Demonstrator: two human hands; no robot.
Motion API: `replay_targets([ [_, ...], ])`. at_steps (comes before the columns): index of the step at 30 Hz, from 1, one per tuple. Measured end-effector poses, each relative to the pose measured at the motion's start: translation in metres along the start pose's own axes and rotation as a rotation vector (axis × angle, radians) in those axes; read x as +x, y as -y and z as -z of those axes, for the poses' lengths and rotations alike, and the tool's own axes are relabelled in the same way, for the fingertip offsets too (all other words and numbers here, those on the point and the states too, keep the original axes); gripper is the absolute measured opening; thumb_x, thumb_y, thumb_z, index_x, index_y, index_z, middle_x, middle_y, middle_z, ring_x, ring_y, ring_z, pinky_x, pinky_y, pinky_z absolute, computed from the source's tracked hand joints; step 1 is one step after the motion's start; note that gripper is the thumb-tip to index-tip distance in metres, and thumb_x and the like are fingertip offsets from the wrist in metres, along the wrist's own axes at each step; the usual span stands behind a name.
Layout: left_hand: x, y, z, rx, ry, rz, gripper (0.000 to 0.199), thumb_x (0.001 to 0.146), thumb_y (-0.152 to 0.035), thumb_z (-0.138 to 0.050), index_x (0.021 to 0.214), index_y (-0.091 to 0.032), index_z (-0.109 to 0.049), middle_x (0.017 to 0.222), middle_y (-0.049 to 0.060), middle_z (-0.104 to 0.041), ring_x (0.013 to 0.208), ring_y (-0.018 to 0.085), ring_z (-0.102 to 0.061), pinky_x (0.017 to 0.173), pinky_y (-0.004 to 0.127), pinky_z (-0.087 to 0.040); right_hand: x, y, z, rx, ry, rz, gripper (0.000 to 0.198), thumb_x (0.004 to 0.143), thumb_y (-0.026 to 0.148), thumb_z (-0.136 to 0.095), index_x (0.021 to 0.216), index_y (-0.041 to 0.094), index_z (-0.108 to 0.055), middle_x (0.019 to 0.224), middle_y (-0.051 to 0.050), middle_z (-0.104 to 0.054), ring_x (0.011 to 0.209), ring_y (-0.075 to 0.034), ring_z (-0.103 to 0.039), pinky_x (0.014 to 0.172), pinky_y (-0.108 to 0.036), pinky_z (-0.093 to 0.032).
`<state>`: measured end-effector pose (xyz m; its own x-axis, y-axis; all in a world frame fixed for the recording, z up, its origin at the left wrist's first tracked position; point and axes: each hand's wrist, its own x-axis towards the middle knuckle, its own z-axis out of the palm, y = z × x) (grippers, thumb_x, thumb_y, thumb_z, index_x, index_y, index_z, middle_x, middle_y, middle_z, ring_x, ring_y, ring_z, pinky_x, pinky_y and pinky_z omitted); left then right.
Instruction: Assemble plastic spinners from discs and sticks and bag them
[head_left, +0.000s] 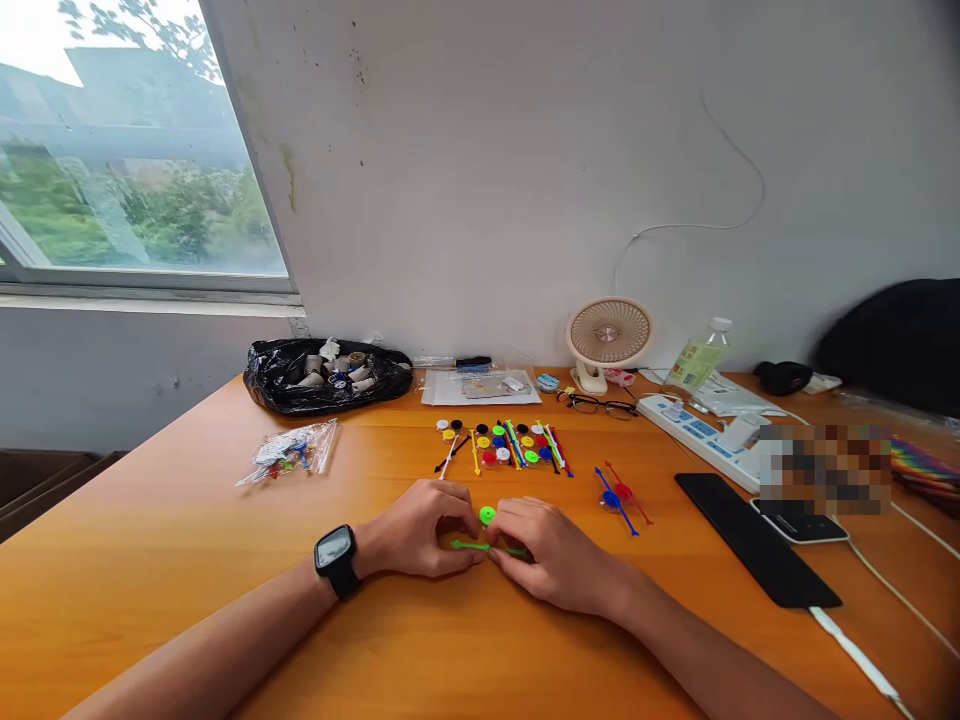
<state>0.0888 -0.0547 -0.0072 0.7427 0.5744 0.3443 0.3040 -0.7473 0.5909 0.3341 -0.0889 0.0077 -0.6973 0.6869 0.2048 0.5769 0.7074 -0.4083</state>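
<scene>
On a wooden surface (165,570), a person's right hand (551,555) pinches a green arrow (466,545); the left hand (424,530) curls beside it. From the hands, a green disc (488,515) and coloured pieces (499,442) lie at twelve o'clock, a fan (609,333) at one, a flat black pad (750,540) at three.

The bench (150,530) is orange-brown with wood grain; the arrow between the fingers (517,535) and the small disc (487,515) are both bright green, while the outlying arrows are blue (624,514) and red (639,510). Loose discs (502,454) are white, black, yellow, green, red and blue. Surrounding finishes: wristwatch (335,552), plastic bag (277,385) and flat pad (754,540), black; fan (610,332), beige; power strip (694,433), white with blue panels; bottle label (695,362), pale green; right-hand bundle (919,470), rainbow-striped; wall (465,180), off-white with dark specks.
</scene>
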Motion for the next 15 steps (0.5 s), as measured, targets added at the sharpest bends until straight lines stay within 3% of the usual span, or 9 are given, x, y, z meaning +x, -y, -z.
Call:
replay_targets([
  [5, -0.0002, -0.0014, 0.0005, -0.012, -0.008, -0.002, 0.015, 0.086, -0.032, -0.075, 0.096, -0.021, -0.078, 0.087, 0.005, -0.073, 0.075, 0.016, -0.066, 0.069, 0.026, -0.05, 0.0006, -0.0007, -0.0008, 0.046, 0.017, -0.004, 0.008, 0.101, 0.022, -0.06, 0.093, 0.021, -0.062, 0.09, -0.002, -0.068, 0.081, -0.018, -0.058, 0.074, -0.029, -0.04],
  [9, 0.0001, -0.001, 0.0006, 0.001, -0.005, -0.012, 0.015, 0.087, -0.032, -0.074, 0.096, -0.021, -0.078, 0.089, 0.005, -0.073, 0.076, 0.016, -0.066, 0.069, 0.026, -0.05, 0.0004, 0.0006, -0.0008, 0.029, 0.011, 0.005, 0.008, 0.096, 0.016, -0.06, 0.091, 0.021, -0.061, 0.085, -0.001, -0.066, 0.077, -0.018, -0.056, 0.071, -0.028, -0.039],
  [15, -0.0003, 0.0028, -0.0018, 0.029, -0.008, 0.002, 0.013, 0.088, -0.02, -0.068, 0.095, -0.021, -0.079, 0.087, 0.005, -0.074, 0.072, 0.014, -0.066, 0.066, 0.024, -0.049, 0.0011, 0.003, 0.0005, 0.057, 0.007, -0.01, 0.004, 0.098, 0.019, -0.06, 0.096, 0.022, -0.063, 0.088, -0.002, -0.068, 0.079, -0.018, -0.058, 0.073, -0.028, -0.04],
])
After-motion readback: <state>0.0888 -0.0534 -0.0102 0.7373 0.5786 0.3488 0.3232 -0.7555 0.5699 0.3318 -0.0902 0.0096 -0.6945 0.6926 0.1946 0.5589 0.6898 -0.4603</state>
